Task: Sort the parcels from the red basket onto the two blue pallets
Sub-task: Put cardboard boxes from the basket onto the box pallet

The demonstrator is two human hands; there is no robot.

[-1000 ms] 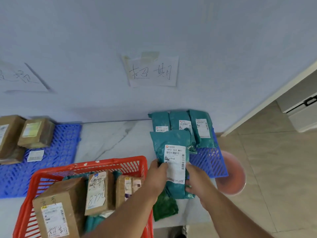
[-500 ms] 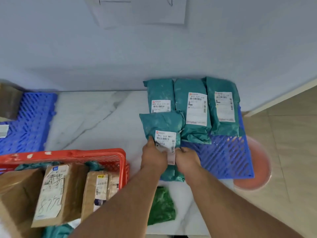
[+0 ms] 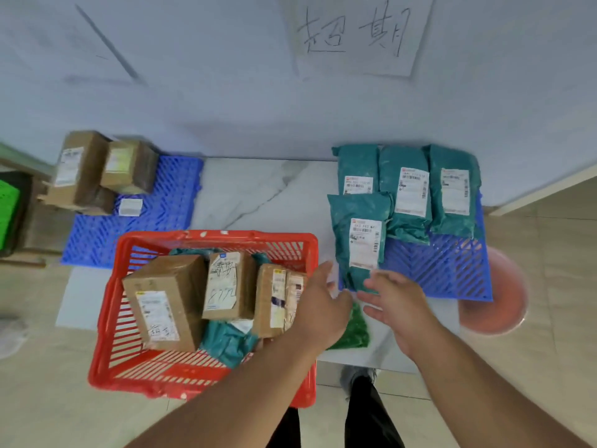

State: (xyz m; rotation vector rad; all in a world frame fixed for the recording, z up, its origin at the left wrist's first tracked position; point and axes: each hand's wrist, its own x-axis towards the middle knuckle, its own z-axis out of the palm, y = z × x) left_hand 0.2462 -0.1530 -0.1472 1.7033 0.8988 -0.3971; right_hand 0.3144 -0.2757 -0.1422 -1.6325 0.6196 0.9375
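Teal plastic hides most of the far edge of your right blue pallet, where three mailers stand side by side against the wall; print on their white labels is too blurred to read. The newest teal parcel lies in front of the leftmost one, its near end at the pallet's front left corner, label up, wrinkled and slightly tilted. Your right hand hangs just below that end with fingers spread and empty; whether a fingertip touches the bag you cannot tell. Your left hand is open too, palm turned inward, holding nothing, and it covers the right rim of the red basket and part of a small taped box there. A green bag shows only partly between your wrists.

White marble-veined board carries both pallets and sits on a beige tiled floor. A paper sign with handwritten characters is stuck on the pale wall, its top cut off. A pink round basin peeks from under the right pallet.

The left blue pallet holds stacked brown cartons and a small white box. The basket still holds a big brown carton, two narrower ones and crumpled teal bags underneath
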